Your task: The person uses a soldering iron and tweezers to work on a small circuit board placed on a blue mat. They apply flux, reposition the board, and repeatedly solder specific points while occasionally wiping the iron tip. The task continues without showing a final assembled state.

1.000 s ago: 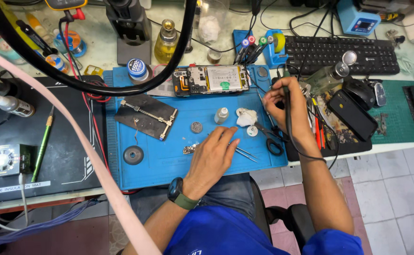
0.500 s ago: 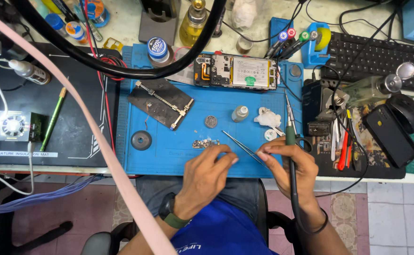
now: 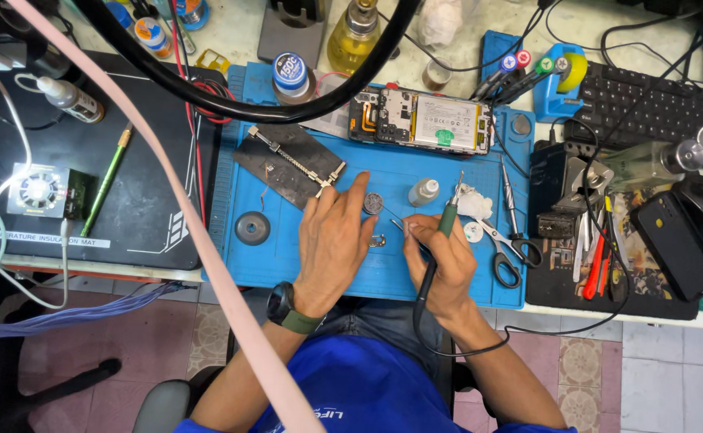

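Both hands have slid up the blue mat (image 3: pixel 287 265) since a moment ago, closing in on a tiny metal part (image 3: pixel 378 240) lying between them. It's silvery, roughly square, too small to read any detail. Left hand (image 3: pixel 331 240) lies flat beside it, grip released, forefinger pointing at a round coin-like piece (image 3: pixel 373 203). Right hand (image 3: pixel 441 261) is clenched around a green-handled soldering iron (image 3: pixel 448 216), tip tilted up; its cable (image 3: pixel 480 349) runs off the tabletop edge. Thin tweezers (image 3: pixel 404 228) poke out, mostly hidden.
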